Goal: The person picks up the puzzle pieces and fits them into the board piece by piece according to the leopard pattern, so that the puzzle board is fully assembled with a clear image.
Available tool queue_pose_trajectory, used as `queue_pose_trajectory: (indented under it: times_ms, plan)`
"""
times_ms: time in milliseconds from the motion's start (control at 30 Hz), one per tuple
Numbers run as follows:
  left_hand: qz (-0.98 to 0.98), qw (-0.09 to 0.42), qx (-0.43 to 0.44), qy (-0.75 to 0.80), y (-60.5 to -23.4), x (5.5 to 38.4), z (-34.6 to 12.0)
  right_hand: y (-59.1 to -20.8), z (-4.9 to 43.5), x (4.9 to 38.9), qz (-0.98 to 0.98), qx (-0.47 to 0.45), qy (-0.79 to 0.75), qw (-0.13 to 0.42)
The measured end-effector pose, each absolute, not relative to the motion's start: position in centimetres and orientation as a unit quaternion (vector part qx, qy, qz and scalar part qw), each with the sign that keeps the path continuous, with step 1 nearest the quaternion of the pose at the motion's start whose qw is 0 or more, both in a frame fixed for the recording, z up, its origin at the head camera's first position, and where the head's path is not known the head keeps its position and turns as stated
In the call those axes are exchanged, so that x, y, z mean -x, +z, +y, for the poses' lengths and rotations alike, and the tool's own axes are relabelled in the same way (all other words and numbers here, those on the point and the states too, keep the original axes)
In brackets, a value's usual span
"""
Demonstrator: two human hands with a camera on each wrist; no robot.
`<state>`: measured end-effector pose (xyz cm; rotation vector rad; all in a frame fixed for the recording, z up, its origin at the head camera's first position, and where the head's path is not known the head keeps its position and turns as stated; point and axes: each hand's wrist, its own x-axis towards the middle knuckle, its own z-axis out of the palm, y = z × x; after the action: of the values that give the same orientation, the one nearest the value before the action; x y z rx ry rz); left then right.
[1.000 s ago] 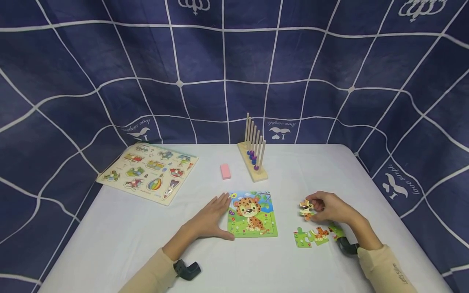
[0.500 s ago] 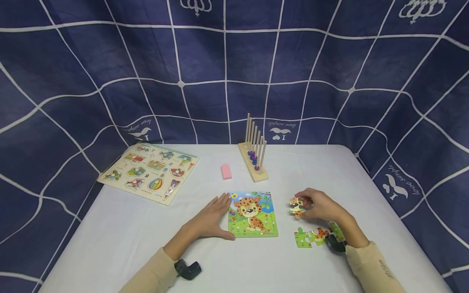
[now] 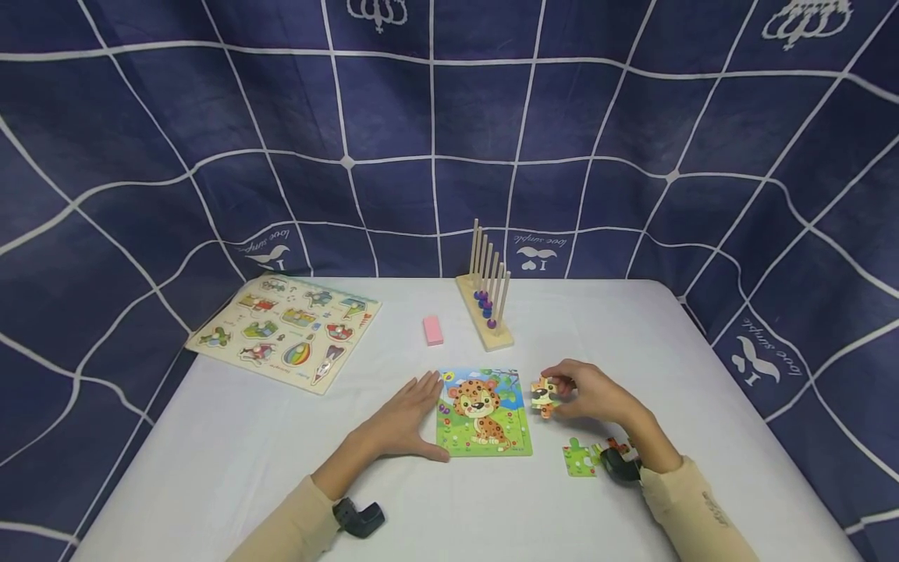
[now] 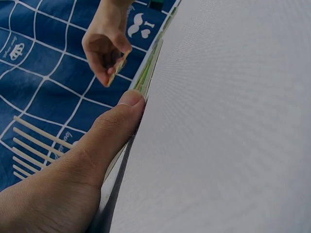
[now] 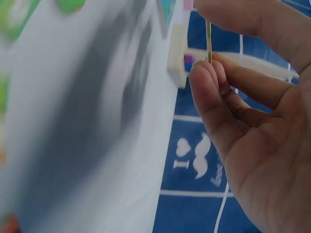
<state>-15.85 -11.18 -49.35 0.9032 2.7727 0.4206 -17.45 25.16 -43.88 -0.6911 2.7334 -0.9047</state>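
My right hand (image 3: 595, 394) pinches a jigsaw piece (image 3: 541, 395) printed with part of a leopard's face, just off the right edge of the square leopard picture board (image 3: 516, 437). The right wrist view catches the piece edge-on (image 5: 209, 41) between thumb and fingers. Flat beside the board's left edge lies my left hand (image 3: 403, 421), fingers straight, its fingertips and thumb at the board's border. In the left wrist view, the left thumb (image 4: 112, 126) rests along that edge.
More jigsaw pieces (image 3: 579, 459) lie under the right wrist. Behind the board are a pink block (image 3: 432, 330) and a wooden peg stand (image 3: 497, 338) with upright rods and a few beads. A wooden vehicle puzzle board (image 3: 281, 359) lies at the back left.
My right hand has carried the jigsaw piece leftward, from above the loose pieces to close beside the leopard board. The left hand has stayed in place.
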Motion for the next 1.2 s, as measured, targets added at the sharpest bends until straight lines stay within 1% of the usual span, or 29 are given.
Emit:
queue_pose_trajectory:
  times_ms: [267, 500, 867, 1200]
  plan:
    - [0.938, 0.099, -0.303, 0.139, -49.5, 15.9, -11.2, -43.9, 21.9, 17.4, 0.915, 0.271, -0.284, 0.095]
    - [0.937, 0.094, -0.307, 0.138, -49.6, 15.9, -11.2, -44.4, 19.7, 17.3, 0.908, 0.31, -0.27, 0.083]
    - [0.935, 0.096, -0.31, 0.141, -49.6, 15.9, -11.3, -45.0, 17.0, 17.6, 0.904, 0.309, -0.279, 0.095]
    - [0.936, 0.098, -0.308, 0.14, -49.6, 15.9, -11.3, -45.2, 15.6, 18.0, 0.91, 0.308, -0.256, 0.105]
